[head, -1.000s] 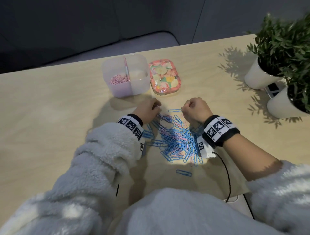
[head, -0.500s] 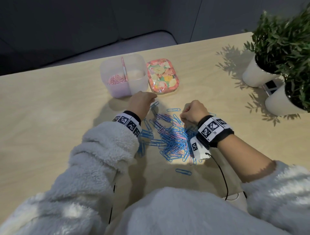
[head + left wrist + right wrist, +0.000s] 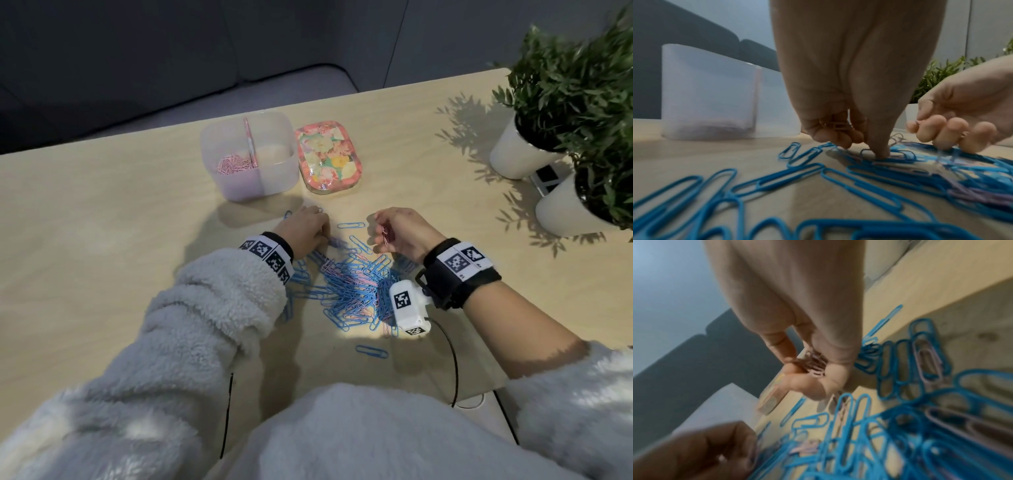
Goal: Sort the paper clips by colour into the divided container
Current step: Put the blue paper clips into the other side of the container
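Observation:
A heap of blue and pink paper clips (image 3: 352,287) lies on the wooden table between my hands. Behind it stands the translucent divided container (image 3: 277,171), with pink clips (image 3: 234,164) in its left compartment. My left hand (image 3: 317,224) is at the heap's far left edge. Its fingers are curled round a few pink clips (image 3: 835,125) while one fingertip (image 3: 880,152) presses on the heap. My right hand (image 3: 383,236) hovers just over the heap's far right side, its fingers curled round a small bunch of pink clips (image 3: 813,363).
A floral tin (image 3: 329,157) lies right of the container. Two white plant pots (image 3: 513,150) (image 3: 568,205) stand at the table's right edge. A lone blue clip (image 3: 371,351) lies near me, and a black cable (image 3: 452,359) trails from my right wrist.
My right hand has lifted a little and rolled, so the pink clips in it now show. My left hand reached slightly towards the container, then came back to the heap's edge.

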The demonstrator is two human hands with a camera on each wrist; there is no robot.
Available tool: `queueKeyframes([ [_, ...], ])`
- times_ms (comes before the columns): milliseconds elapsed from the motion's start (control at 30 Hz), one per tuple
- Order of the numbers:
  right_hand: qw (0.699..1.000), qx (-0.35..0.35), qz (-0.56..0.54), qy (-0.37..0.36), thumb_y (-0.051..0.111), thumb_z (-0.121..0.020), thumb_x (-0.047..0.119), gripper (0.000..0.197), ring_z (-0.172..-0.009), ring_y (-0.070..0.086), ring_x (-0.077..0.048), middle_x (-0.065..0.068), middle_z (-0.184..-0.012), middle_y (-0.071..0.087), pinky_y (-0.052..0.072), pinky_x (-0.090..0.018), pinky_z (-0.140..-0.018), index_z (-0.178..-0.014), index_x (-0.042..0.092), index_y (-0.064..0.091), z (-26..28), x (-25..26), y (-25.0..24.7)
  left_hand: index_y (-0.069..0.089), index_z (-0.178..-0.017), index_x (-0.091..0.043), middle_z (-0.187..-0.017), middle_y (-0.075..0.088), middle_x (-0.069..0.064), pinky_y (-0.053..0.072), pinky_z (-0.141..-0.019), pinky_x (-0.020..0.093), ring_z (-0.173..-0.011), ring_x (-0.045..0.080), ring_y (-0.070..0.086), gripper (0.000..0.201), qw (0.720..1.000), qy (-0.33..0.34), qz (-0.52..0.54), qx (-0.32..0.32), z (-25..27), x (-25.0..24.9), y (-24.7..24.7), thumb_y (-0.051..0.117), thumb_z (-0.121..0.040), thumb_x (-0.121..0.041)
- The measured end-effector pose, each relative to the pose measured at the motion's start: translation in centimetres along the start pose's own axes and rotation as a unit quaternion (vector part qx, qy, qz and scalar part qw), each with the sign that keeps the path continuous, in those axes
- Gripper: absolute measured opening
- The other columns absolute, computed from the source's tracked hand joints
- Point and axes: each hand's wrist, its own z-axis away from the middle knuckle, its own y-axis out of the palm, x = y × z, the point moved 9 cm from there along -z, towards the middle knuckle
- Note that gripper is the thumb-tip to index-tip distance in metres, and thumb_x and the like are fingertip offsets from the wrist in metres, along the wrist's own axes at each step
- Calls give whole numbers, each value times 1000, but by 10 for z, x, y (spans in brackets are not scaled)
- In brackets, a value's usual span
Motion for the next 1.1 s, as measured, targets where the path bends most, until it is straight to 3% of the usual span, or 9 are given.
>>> queueKeyframes([
  [67,992,-24,119,-31,50,-90,14,27,-37,34,-15,-6,-53,38,28,-16,-36,-63,13,46,-4,-1,1,60,-100,-3,-110,56,19,36,-87,34,-104,32,50,16,999,-9,33,-2,3,3,-3,57,-85,-9],
  [133,948,-38,305,-84,69,-80,22,31,-32,40,-8,-3,-48,49,36,-20,-43,-57,16,50,-7,3,7,60,-95,-1,-104,61,19,37,-75,29,-91,27,53,13,997,-22,76,-15,6,8,-9,59,-84,-7],
  [233,893,-65,432,-107,76,-73,21,28,-49,56,-11,0,-54,60,46,-27,-63,-58,18,52,-11,7,11,61,-95,-2,-98,65,17,33,-69,23,-81,20,50,12,992,-40,110,-38,10,20,-16,60,-83,-7],
  [367,876,-137,445,-127,67,-76,18,18,-80,63,-26,-1,-73,64,46,-29,-73,-62,20,56,-12,30,-2,63,-106,-4,-95,59,12,36,-76,24,-85,20,50,19,986,-54,153,-46,13,36,-16,54,-89,-8],
  [600,850,-56,505,-137,71,-72,22,21,-66,61,-17,3,-60,64,42,-25,-64,-56,22,58,10,20,1,60,-84,-10,-65,50,-3,36,-59,22,-61,11,44,13,950,-92,293,-51,17,47,-15,55,-91,-20],
  [733,838,-17,527,-138,74,-74,22,24,-66,57,-16,7,-61,59,41,-27,-67,-58,22,55,11,2,10,63,-81,-7,-62,50,-9,34,-56,18,-57,4,44,15,971,-69,213,-85,15,44,-26,57,-90,-18],
  [867,804,4,576,-148,58,-83,19,18,-76,60,-26,-4,-77,67,48,-32,-72,-65,20,54,12,-6,17,67,-88,-1,-66,58,-8,40,-54,7,-48,-7,51,19,944,-62,304,-111,11,42,-32,55,-91,-15],
  [1033,968,1,216,-131,40,-91,-2,28,-45,42,-17,-10,-57,53,33,-19,-45,-65,7,48,22,18,-10,54,-69,-11,-64,51,2,37,-44,11,-46,2,46,25,861,-122,480,-115,9,43,-25,44,-92,-9],
  [1100,994,-9,51,-99,38,-92,-5,27,-36,40,-11,-6,-52,53,28,-14,-37,-72,8,49,24,20,-26,48,-62,-9,-63,51,6,37,-45,16,-46,7,47,28,804,-146,562,-128,7,46,-22,40,-89,-5],
])
